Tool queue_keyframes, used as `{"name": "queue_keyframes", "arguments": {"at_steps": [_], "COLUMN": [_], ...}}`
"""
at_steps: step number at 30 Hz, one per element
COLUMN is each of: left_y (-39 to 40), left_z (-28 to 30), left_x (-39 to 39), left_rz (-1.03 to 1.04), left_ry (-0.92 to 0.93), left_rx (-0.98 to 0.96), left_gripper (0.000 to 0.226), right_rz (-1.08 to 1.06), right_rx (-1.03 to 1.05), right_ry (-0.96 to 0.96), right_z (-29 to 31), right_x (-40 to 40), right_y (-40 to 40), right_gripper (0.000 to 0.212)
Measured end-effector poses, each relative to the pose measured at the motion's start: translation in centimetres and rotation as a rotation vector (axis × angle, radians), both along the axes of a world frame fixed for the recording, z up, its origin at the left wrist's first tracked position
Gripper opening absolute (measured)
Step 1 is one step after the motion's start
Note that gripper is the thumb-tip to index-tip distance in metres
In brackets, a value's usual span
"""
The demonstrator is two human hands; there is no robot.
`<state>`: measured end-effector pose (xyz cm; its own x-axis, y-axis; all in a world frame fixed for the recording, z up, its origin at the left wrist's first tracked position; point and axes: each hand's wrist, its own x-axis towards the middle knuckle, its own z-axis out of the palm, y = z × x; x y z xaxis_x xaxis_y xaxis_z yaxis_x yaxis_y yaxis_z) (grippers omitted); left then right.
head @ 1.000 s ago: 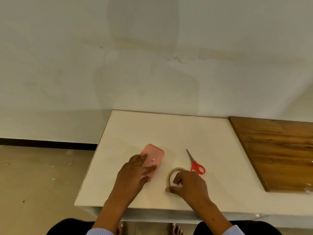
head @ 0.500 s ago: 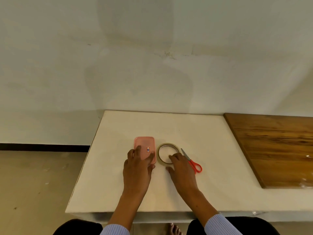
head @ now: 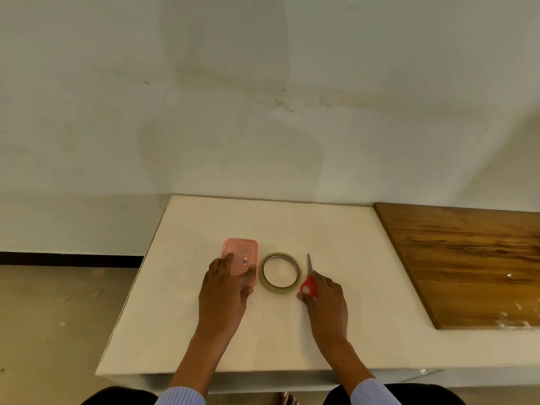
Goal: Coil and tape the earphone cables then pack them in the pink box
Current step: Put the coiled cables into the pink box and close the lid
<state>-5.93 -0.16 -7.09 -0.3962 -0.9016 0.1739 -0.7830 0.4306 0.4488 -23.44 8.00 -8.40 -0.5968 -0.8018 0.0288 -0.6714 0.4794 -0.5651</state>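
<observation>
A closed pink box (head: 240, 252) with a small label lies flat on the white table (head: 292, 223). My left hand (head: 226, 290) rests on its near half, fingers spread over the lid. Just right of the box lies a roll of clear tape (head: 280, 273), flat and untouched. Red-handled scissors (head: 310, 276) lie right of the roll, blades pointing away from me. My right hand (head: 325, 299) grips their red handles with thumb and fingers. No earphone cables are visible.
A brown wooden board (head: 467, 264) covers the table's right part. A pale wall rises behind the table. The left edge of the table drops to a beige floor (head: 58, 317). My knees show below the front edge.
The box and tape roll have been pushed farther from me and lined up side by side. My right hand left the tape roll and moved right onto the scissors' handles.
</observation>
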Motion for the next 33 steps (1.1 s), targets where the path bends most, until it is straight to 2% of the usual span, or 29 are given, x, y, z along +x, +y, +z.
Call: {"name": "queue_keyframes", "arguments": {"at_steps": [6,10,14,22,33], "left_y": [-0.14,-0.02,-0.28,-0.23,-0.54], "left_z": [0.22,0.35,0.61,0.76,0.66], "left_x": [-0.18,-0.14,-0.14,-0.21,-0.03], "left_rz": [0.022,0.018,-0.015,0.015,0.0], "left_ry": [0.037,0.035,0.03,0.074,0.025], "left_rx": [-0.023,-0.016,-0.018,-0.003,-0.011], "left_gripper": [0.033,0.034,0.041,0.036,0.044], "right_rz": [-0.072,-0.077,-0.082,-0.104,-0.119], "right_rx": [-0.117,-0.174,-0.198,-0.207,-0.184], "right_ry": [-0.159,-0.165,-0.204,-0.193,-0.164], "right_z": [-0.49,-0.04,-0.39,-0.5,-0.81], "right_x": [0.0,-0.15,-0.4,-0.49,-0.22], "right_y": [0.59,0.48,0.32,0.36,0.16], "right_gripper": [0.043,0.022,0.015,0.026,0.039]}}
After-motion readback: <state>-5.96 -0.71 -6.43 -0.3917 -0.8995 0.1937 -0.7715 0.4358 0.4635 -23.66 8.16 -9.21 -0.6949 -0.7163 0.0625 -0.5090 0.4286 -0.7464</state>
